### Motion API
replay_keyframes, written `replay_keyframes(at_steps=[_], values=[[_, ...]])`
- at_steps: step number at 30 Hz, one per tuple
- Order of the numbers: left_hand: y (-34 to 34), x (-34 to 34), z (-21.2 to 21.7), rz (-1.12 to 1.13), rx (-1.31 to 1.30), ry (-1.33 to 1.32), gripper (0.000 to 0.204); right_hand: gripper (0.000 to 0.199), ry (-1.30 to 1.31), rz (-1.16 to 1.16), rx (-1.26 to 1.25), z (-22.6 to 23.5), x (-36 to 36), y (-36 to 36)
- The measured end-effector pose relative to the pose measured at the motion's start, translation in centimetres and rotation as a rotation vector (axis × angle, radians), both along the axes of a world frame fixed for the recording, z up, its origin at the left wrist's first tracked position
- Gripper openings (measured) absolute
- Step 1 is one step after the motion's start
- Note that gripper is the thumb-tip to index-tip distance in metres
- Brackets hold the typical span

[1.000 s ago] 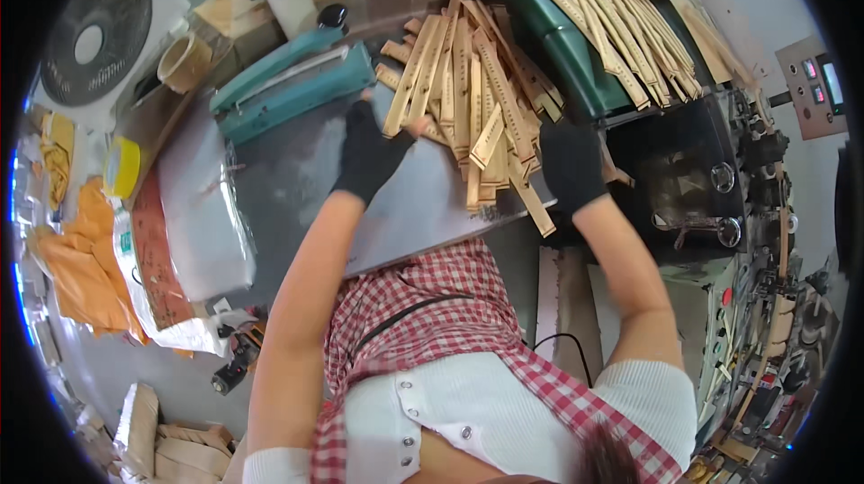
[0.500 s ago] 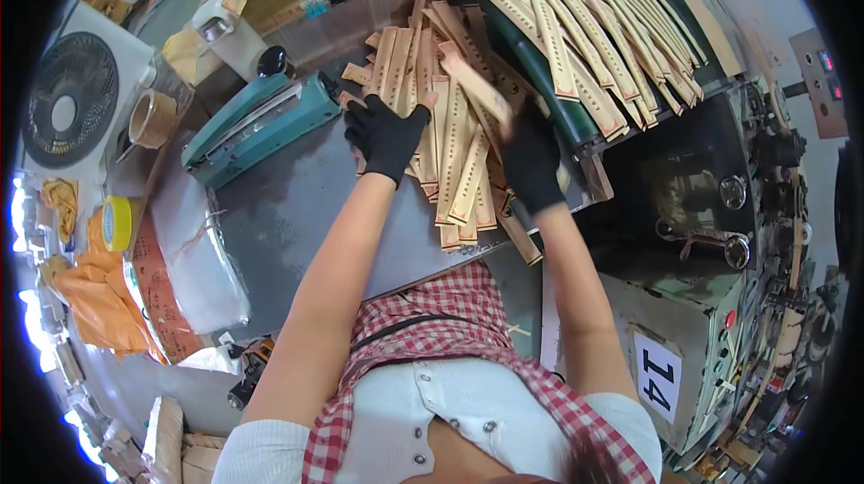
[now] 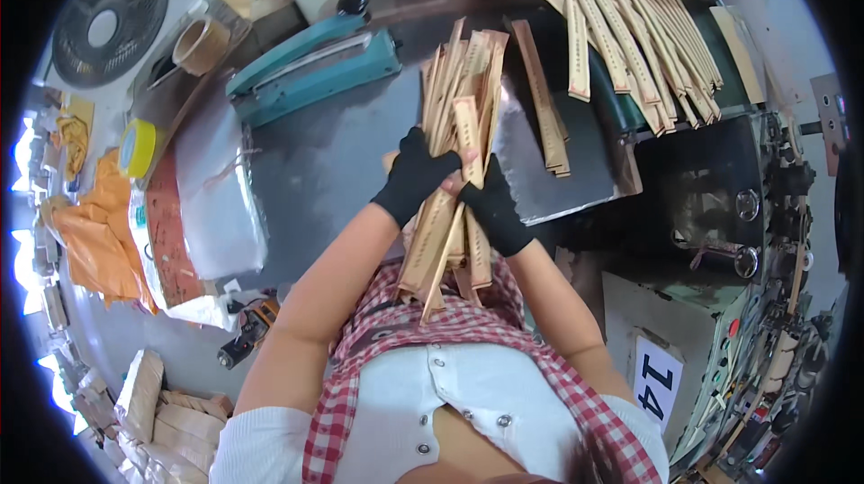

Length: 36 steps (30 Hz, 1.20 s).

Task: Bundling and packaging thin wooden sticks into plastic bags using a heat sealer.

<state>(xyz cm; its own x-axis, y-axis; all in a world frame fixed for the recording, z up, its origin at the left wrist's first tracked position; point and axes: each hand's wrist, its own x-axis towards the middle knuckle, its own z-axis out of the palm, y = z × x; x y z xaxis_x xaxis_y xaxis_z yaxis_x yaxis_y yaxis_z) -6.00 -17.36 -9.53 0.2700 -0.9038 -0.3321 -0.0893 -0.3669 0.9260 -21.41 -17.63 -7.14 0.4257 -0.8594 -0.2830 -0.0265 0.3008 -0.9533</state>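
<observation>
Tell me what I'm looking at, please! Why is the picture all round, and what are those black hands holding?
The picture is round because a very wide camera sits on a person's head and looks down, so straight edges bend near the rim. The arms coming up from the bottom are that person's own. Both hands wear black gloves: the left hand and the right hand grip one thick bundle of long tan paper sleeves, held upright above a grey metal worktable. On the table lie a few more loose sleeves, a teal sealing press, a clear plastic bag and a yellow tape roll. A dark machine on the right carries many more sleeves.
</observation>
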Motion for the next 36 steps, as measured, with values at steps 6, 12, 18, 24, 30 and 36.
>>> replay_keyframes(at_steps=[6,12,18,24,30,36], values=[[12.4,3.8,0.2,0.15,0.003,-0.615,0.065,0.059,0.169,0.227,-0.153,-3.0,3.9,6.8],[13.4,5.6,3.6,0.406,0.058,-0.435,0.088,0.048,0.263,0.243,-0.48,-2.6,8.3,5.7],[15.0,6.0,3.4,0.378,0.141,-0.485,0.096,0.033,0.43,-0.078,-0.52,-7.1,5.4,4.5],[17.2,8.6,1.1,0.362,-0.096,-0.308,0.073,0.02,0.764,-0.219,-0.904,-3.1,1.3,-7.0],[19.4,8.7,-1.2,0.37,-0.083,-0.403,0.056,0.024,0.902,0.226,-1.053,-3.2,3.4,-0.2],[27.5,10.3,-3.0,0.623,-0.187,-0.711,0.04,0.03,0.724,0.067,-0.987,-4.2,1.9,-2.3]])
